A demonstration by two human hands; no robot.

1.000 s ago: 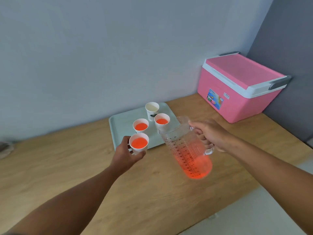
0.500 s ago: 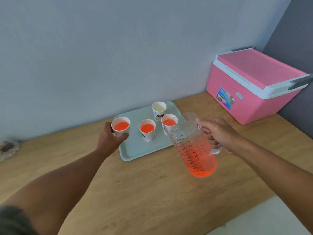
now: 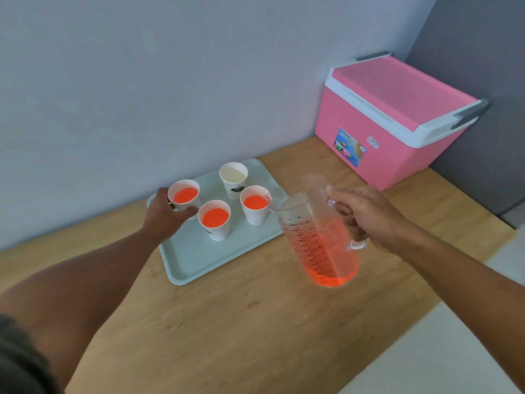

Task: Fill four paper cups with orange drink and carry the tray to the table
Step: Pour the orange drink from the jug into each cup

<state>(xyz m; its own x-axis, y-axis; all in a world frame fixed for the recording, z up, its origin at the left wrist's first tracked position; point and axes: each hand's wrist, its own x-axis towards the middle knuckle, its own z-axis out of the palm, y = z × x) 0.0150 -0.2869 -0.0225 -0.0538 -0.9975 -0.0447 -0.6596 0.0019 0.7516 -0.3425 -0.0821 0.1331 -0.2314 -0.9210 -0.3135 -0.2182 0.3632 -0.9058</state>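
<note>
Orange cups: third filled cup now on tray, left hand gripping it.
Pitcher: right hand clamps handle.
Remaining: one empty cup.

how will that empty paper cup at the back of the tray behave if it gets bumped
The empty paper cup probably weighs very little, holding no drink, so a nudge could slide or tip it on the smooth tray. Its thin paper wall likely dents under a firm squeeze.

Our left hand grips a filled white paper cup over the pale green plastic tray on the wooden counter, while our right hand holds a clear plastic measuring jug of orange drink.
</note>
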